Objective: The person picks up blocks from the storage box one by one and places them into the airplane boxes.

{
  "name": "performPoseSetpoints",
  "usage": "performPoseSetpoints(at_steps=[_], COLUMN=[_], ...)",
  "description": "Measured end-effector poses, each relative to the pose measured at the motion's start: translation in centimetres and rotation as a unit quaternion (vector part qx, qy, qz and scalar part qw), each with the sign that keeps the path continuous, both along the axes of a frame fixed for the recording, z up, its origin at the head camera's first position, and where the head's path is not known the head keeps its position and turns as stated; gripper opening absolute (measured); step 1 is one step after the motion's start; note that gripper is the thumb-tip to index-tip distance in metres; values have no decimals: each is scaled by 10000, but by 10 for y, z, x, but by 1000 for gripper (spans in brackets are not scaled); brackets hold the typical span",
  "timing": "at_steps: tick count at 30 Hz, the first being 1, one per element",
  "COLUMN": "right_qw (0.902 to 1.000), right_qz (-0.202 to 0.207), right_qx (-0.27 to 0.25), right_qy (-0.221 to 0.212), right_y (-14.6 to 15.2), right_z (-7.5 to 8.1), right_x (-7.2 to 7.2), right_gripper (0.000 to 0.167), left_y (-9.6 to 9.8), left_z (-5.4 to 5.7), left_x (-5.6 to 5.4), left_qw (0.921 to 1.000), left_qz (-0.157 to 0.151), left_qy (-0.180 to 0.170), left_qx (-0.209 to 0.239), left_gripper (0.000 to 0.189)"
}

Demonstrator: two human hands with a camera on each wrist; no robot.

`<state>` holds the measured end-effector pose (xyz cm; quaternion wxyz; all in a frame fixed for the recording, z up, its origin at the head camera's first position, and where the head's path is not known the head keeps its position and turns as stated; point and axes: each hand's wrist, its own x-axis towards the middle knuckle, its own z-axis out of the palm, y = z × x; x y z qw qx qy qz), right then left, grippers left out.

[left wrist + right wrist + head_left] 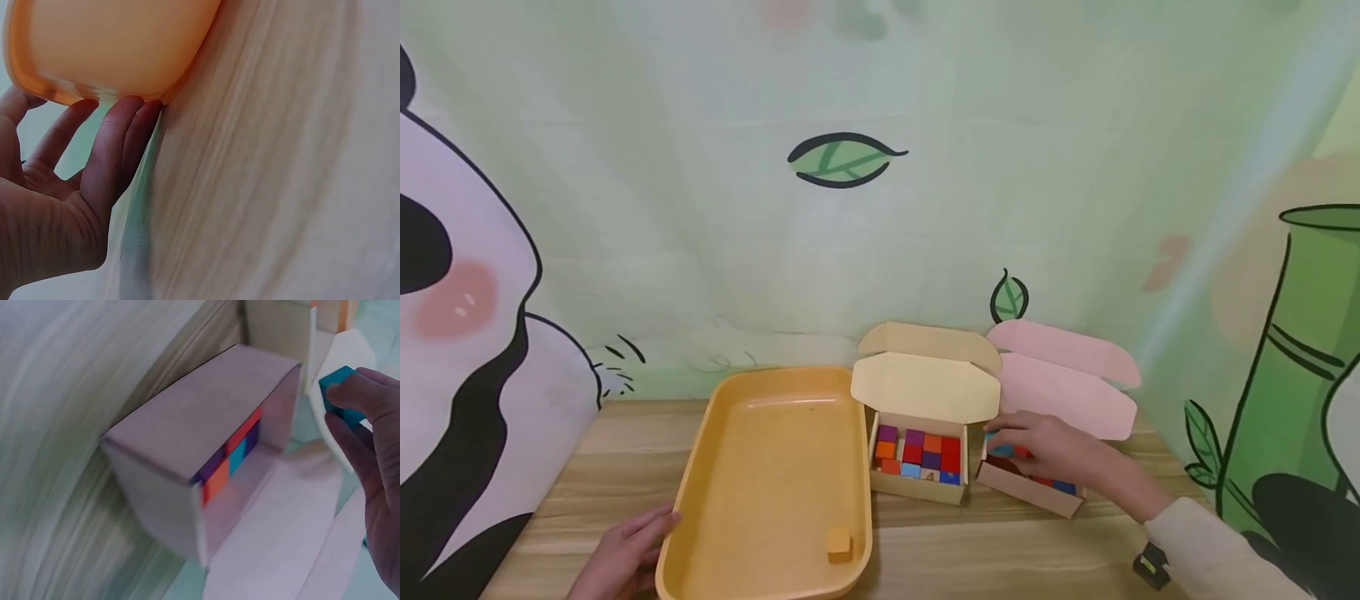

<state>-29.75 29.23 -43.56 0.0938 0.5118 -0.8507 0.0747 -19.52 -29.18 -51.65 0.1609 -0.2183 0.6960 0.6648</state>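
Note:
Between thumb and fingers, my right hand [1048, 446] pinches a teal block [342, 394], held above the pink box [1030, 490]. Part of that box's inside is hidden by the hand in the head view; red, purple, orange and blue blocks [228, 453] show in it from the wrist. My left hand [625, 550] is at the left side of the yellow-orange tray [696, 492], its extended fingertips [128, 106] touching the rim. One yellow-orange cube [838, 543] sits near the tray's front right corner.
Left of the pink box stands an open cream box [917, 487] with rows of coloured blocks [931, 460]. Both lids [925, 387] are folded back near a printed cloth backdrop [850, 250]. Everything stands on a wood-grain table [940, 554].

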Motion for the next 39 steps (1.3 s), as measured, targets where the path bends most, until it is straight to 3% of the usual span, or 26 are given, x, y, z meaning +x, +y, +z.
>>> performPoseSetpoints(at_steps=[5, 18, 27, 34, 39], right_qw=[9945, 9924, 9806, 9869, 9820], right_qz=[-510, -101, -295, -111, -346], right_qx=[153, 421, 979, 1072, 1377], right_qy=[-900, -1154, -1670, -1204, -1244], right_y=[15, 23, 20, 22, 17], right_z=[-6, -20, -18, -25, -19], right_x=[-2, -8, -14, -12, -12], right_gripper=[37, 26, 27, 32, 33], left_y=[0, 1, 0, 1, 2], left_z=[-1, -4, -4, -4, -3], left_x=[0, 5, 3, 3, 2], left_qw=[10000, 9999, 9998, 9997, 9997], left_qz=[36, -14, 46, 90, 108], left_qy=[28, 39, 72, 96, 115], left_qx=[60, 148, 180, 228, 207], left_gripper=[86, 85, 83, 83, 84])
